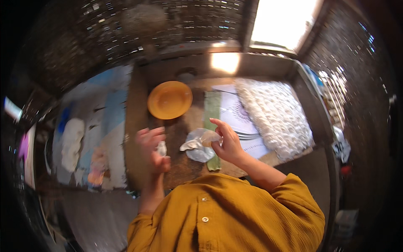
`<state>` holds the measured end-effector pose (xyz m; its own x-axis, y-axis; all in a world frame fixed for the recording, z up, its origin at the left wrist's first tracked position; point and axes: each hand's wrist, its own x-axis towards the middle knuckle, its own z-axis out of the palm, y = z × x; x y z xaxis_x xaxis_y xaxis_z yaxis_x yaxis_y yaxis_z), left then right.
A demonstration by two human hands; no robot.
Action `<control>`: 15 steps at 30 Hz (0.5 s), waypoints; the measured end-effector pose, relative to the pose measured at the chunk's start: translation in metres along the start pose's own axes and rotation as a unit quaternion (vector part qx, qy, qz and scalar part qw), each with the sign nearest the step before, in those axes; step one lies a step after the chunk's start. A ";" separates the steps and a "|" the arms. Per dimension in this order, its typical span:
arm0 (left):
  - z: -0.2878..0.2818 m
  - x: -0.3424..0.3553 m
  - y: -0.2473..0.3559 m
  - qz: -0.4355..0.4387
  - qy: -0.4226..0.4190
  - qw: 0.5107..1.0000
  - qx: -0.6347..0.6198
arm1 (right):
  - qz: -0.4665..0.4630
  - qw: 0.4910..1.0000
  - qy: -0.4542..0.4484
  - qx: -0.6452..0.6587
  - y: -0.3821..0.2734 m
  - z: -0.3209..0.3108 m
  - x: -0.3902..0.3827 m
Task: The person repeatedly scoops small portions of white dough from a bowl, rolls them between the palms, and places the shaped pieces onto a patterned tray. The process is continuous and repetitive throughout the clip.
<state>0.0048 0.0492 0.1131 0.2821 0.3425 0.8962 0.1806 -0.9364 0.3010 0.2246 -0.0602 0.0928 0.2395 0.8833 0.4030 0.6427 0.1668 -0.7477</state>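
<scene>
My right hand (230, 146) holds a thin, crumpled off-white piece (210, 138) by its right end, with the index finger raised off it. Under that piece lies a pale, see-through sheet (200, 153) that looks like plastic, partly over a long green strip (213, 107). To the left, my left hand (153, 148) is smeared by motion, its fingers and thumb apart. A small white thing (162, 148) shows in the gap between them; whether it is touched or lies on the board cannot be made out. An orange-yellow plate (170, 101) stands beyond my left hand.
Rows of small, whitish knobbly pieces (275, 119) cover the right side, over a white printed sheet (235, 110). A raised rim (268, 65) edges the worktop at the back and right. On the left a bluish sheeted surface (94, 126) bears a pale elongated object (73, 145).
</scene>
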 end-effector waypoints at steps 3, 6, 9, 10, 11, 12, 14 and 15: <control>-0.024 -0.018 -0.007 0.000 0.035 0.999 -0.001 | 0.013 0.991 0.018 -0.133 0.048 -0.046 -0.013; -0.044 -0.048 -0.004 -0.017 0.031 0.999 -0.020 | 0.134 0.973 0.046 -0.182 0.091 -0.109 -0.034; -0.060 -0.071 0.000 -0.067 0.000 0.998 -0.002 | 0.208 0.945 0.040 -0.249 0.122 -0.166 -0.060; -0.063 -0.076 0.001 -0.074 -0.008 0.997 0.002 | 0.227 0.930 0.022 -0.287 0.131 -0.177 -0.069; -0.065 -0.078 0.001 -0.086 -0.010 0.996 -0.003 | 0.264 0.923 -0.020 -0.278 0.138 -0.186 -0.078; -0.067 -0.079 0.002 -0.084 -0.021 0.996 0.008 | 0.294 0.918 -0.046 -0.261 0.145 -0.190 -0.088; -0.068 -0.077 0.003 -0.090 -0.028 0.996 0.012 | 0.318 0.909 -0.115 -0.244 0.157 -0.190 -0.105; -0.068 -0.075 0.003 -0.083 -0.039 0.996 0.013 | 0.324 0.905 -0.141 -0.237 0.162 -0.186 -0.112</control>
<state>-0.0798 0.0157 0.0684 0.3193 0.4985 0.8059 0.2552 -0.8643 0.4335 0.4373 -0.2135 0.0246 0.5255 0.8163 -0.2398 0.6898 -0.5737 -0.4415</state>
